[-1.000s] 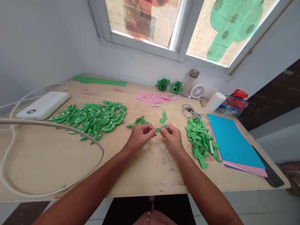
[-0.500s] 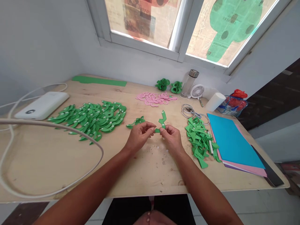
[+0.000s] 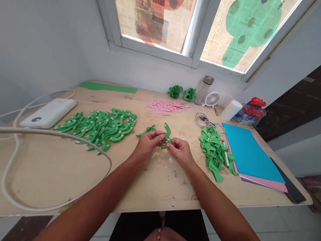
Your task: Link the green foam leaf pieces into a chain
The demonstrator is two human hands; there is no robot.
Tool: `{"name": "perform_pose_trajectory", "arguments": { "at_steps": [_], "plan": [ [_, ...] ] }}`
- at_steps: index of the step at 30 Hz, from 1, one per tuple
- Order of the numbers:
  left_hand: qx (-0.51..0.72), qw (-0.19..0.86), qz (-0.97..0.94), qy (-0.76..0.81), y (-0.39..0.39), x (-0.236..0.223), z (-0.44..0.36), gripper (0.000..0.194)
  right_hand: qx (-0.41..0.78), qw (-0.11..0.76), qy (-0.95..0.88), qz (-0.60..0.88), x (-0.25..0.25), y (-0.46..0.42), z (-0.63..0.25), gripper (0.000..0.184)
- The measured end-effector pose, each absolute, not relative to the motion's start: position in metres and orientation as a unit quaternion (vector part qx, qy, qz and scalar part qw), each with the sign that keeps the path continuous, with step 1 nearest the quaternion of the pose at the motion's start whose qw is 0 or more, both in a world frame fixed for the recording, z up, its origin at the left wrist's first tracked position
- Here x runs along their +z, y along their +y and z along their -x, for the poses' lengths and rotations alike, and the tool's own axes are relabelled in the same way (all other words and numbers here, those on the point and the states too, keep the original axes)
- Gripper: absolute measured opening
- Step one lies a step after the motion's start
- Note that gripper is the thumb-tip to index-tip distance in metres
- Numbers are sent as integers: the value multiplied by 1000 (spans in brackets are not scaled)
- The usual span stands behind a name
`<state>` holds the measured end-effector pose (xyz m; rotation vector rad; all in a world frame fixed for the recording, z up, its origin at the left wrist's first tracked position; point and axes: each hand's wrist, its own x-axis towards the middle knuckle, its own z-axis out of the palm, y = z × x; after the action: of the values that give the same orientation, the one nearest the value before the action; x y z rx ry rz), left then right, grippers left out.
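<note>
A wavy green paper strip (image 3: pixel 168 129) with small white patches is held above the middle of the table. My left hand (image 3: pixel 149 143) pinches it from the left side. My right hand (image 3: pixel 181 150) has thumb and fingers closed on its lower right part. Just behind my left hand lies a small bunch of green paper cutouts (image 3: pixel 149 129), partly covered by the fingers. Farther left spreads a large pile of green wavy cutouts (image 3: pixel 100 126), many with white patches. Pink paper cutouts (image 3: pixel 168 106) lie beyond my hands.
Green scraps (image 3: pixel 213 150) with a white pen (image 3: pixel 226 154) lie right of my hands, near scissors (image 3: pixel 209 122) and tape rings (image 3: pixel 200 119). Coloured sheets (image 3: pixel 253 154) sit far right. A bottle (image 3: pixel 204 89) and fan (image 3: pixel 212 98) stand behind. A white cable (image 3: pixel 109 164) loops at left.
The green strip has shifted slightly left and tilted the other way between my hands. My left fingers now grip it higher up, and my right hand has moved a little lower.
</note>
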<state>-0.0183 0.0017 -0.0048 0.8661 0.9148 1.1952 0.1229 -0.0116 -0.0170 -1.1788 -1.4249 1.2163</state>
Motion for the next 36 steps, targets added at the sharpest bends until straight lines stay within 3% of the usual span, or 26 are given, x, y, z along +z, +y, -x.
{"name": "perform_pose_trajectory", "arguments": {
  "at_steps": [6, 16, 23, 36],
  "plan": [
    [541, 645, -356, 405, 1, -1, 18, 20, 474, 457, -584, 475, -18, -11, -124, 17],
    [529, 656, -353, 406, -1, -2, 17, 22, 444, 447, -594, 500, -18, -9, -126, 17],
    [561, 587, -376, 446, -1, -3, 16, 19, 247, 502, -635, 533, -8, -18, -123, 11],
    [560, 540, -451, 437, -5, -5, 11, 18, 226, 436, -684, 539, -12, -20, -121, 12]
  ]
}}
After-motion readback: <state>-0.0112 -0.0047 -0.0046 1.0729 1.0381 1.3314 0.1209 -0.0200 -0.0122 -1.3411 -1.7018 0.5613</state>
